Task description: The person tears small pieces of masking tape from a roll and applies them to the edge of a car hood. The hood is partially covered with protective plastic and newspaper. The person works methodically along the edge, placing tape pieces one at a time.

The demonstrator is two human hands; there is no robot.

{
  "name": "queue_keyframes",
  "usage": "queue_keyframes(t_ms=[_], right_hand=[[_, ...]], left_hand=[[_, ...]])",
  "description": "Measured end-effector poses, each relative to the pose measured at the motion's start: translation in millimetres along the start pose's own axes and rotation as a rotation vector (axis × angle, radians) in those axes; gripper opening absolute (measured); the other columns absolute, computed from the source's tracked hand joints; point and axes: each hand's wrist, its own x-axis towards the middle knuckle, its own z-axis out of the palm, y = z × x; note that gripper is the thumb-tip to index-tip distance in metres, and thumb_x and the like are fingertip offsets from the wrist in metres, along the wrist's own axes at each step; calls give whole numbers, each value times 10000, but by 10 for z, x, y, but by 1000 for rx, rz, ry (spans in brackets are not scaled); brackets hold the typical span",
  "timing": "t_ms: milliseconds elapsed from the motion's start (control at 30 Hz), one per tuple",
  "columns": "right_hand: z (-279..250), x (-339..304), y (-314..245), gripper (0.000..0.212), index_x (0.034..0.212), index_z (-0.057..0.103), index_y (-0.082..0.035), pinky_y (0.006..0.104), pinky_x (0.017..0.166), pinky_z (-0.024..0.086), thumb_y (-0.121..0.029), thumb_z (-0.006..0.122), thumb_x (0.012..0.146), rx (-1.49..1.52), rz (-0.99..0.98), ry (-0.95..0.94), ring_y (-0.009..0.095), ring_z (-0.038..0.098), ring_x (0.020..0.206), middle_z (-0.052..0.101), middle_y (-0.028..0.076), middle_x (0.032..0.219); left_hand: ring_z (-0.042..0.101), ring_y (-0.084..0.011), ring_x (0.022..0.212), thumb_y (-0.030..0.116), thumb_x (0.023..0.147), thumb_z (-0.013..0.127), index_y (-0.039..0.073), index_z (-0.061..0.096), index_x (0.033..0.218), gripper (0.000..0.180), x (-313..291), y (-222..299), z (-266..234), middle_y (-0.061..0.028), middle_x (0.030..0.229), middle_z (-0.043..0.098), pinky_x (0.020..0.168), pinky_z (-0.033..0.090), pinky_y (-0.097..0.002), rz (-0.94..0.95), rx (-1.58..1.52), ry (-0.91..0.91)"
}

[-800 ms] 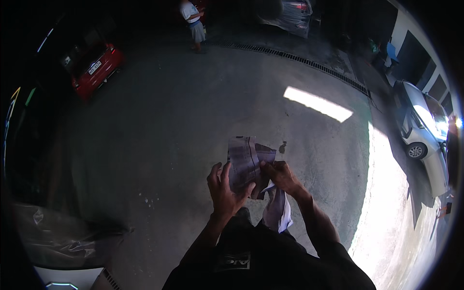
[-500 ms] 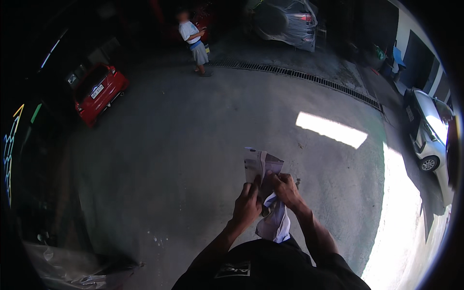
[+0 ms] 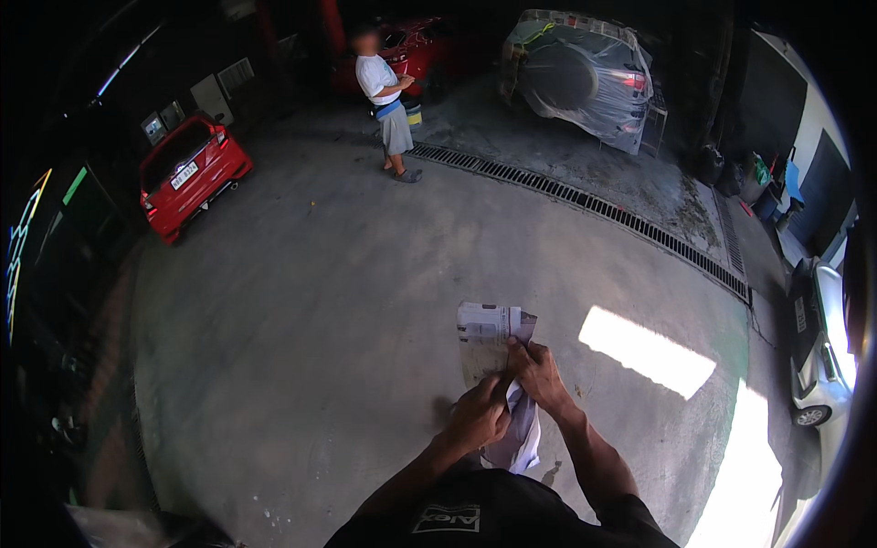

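Note:
Both hands grip a printed sheet of newspaper (image 3: 482, 340) in front of my body. Its upper part stands up flat and folded, while a crumpled lower end hangs down toward my dark shirt. My left hand (image 3: 477, 416) is closed on the paper's lower middle. Slightly higher and to the right, my right hand (image 3: 539, 373) pinches the right edge with its fingers bent. The two hands are close together, and the paper between them is bunched and partly hidden by the fingers.
A person (image 3: 388, 96) in a white shirt stands ahead near a floor drain grate (image 3: 585, 201). A red car (image 3: 187, 178) is at the left, a plastic-wrapped vehicle (image 3: 585, 87) at the back, a silver car (image 3: 822, 374) at the right. Sunlight patches the concrete floor (image 3: 365, 292).
The view has tilted up, showing more of the background. My left hand has slid lower on the newspaper, baring more of its upper left part. The right hand keeps its grip.

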Motion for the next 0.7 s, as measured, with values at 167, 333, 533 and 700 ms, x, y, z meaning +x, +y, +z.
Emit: queue_keyframes(t_ms=[167,333,533,700], right_hand=[[-526,1702,-123,609,1022,717,89,369,689,477,-497,568,1095,-21,79,-216,141,562,731,657,97,787],[-498,3077,21,550,1036,745,70,347,731,510,-474,666,1058,151,98,-200,133,612,784,691,66,812],[-675,5241,-224,467,1014,790,52,317,712,483,-415,783,985,80,35,-215,105,588,761,710,43,819],[-747,6905,-109,309,1073,783,25,288,755,548,-265,816,971,403,122,-244,99,682,815,772,65,938]], left_hand=[[617,-281,1015,449,931,799,-5,516,1484,769,1358,-1328,-154,-182,1361,528,921,506,-433,-242,-143,567],[540,-85,883,410,1076,669,24,712,1092,389,2395,-2858,-120,23,907,633,804,452,-275,-604,-950,-163],[472,-55,838,384,1071,684,23,702,1023,365,4327,-3962,-182,57,879,568,756,415,-247,-634,-776,119],[517,-41,802,376,1061,694,40,687,1080,337,5686,-4863,-145,39,896,621,702,438,-239,-652,-926,68]])
